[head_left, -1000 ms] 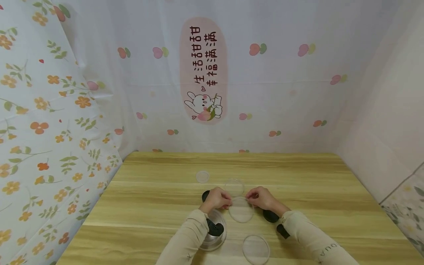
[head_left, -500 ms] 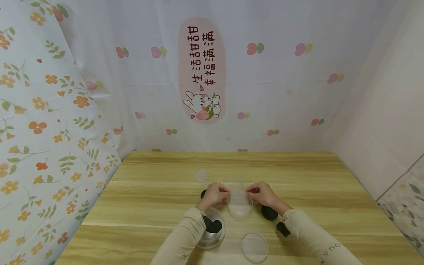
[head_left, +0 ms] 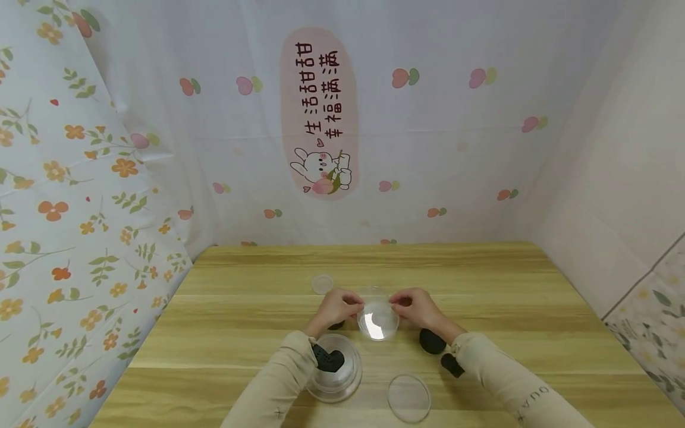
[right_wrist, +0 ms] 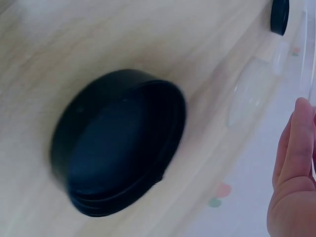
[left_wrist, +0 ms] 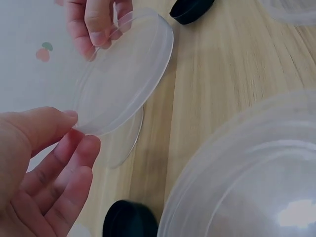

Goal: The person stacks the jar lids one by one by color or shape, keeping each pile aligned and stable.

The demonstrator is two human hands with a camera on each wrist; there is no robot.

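Note:
Both hands pinch a clear round plastic lid [head_left: 377,326] by opposite edges, tilted above the table. At its left edge, my left hand [head_left: 334,310] has thumb and fingertips on the rim; in the left wrist view the other fingers of that left hand [left_wrist: 54,168] bend loosely below. Across the lid, my right hand [head_left: 420,310] grips the far edge. Just behind lies another clear disc [left_wrist: 127,143], partly covered by the held lid. A black cap [head_left: 431,341], hollow side up in the right wrist view, sits by my right wrist.
A stack of clear round pieces [head_left: 342,392] stands under my left forearm. Another clear lid [head_left: 409,399] lies near the front, a small clear disc [head_left: 322,284] farther back. A second black cap [left_wrist: 129,221] is beside my left hand. Patterned cloth [head_left: 455,142] hangs behind the table.
The held lid has tipped and risen slightly away from me, now catching a bright reflection. Both hands have moved with it, still pinching its edges. The head view has turned slightly right.

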